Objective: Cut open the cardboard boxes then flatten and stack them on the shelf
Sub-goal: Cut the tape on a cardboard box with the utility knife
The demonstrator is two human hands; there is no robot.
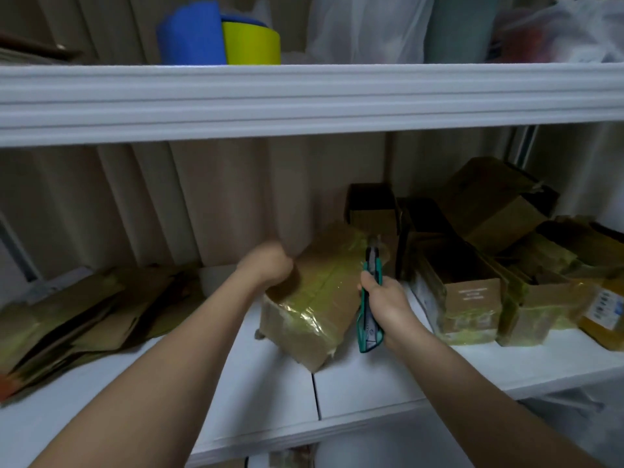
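Right hand (381,307) fingers curled round green cutter (370,309) — left hand (270,265) gripping taped cardboard box (317,298).

No writing can be read here. An open cardboard box (472,300) toward the right end of the shelf (371,390) bears a few pale printed lines, too blurred to make out. The label (609,307) on the box at the shelf's right edge shows blue marks, equally illegible.

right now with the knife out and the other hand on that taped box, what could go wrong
1. The left hand grips the far corner of the taped box, roughly ahead of the utility knife in the right hand; a slip could reach those fingers.
2. The box sits tilted on the shelf, so it may shift under the blade.
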